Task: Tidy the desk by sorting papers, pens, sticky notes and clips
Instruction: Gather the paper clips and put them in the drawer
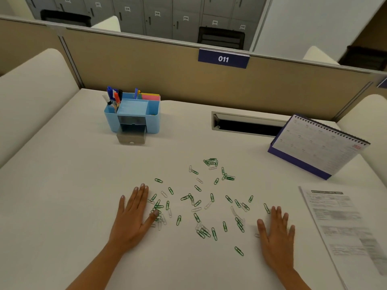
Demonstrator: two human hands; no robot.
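Observation:
Several green and white paper clips (198, 203) lie scattered across the middle of the white desk (62, 206). My left hand (134, 214) lies flat, palm down, at the left edge of the scatter, its thumb touching a small heap of clips. My right hand (276, 233) lies flat at the right edge, fingers apart, holding nothing. A blue desk organiser (133, 114) at the back left holds pens (114, 96) and pink and yellow sticky notes (150, 96); its small grey drawer (130, 138) is pulled out. Printed papers (343, 227) lie at the right.
A spiral desk calendar (318, 143) stands at the back right. A cable slot (247, 124) is set into the desk behind the clips. A beige partition (167, 76) with a "011" label closes the far side; padded side panels flank the desk.

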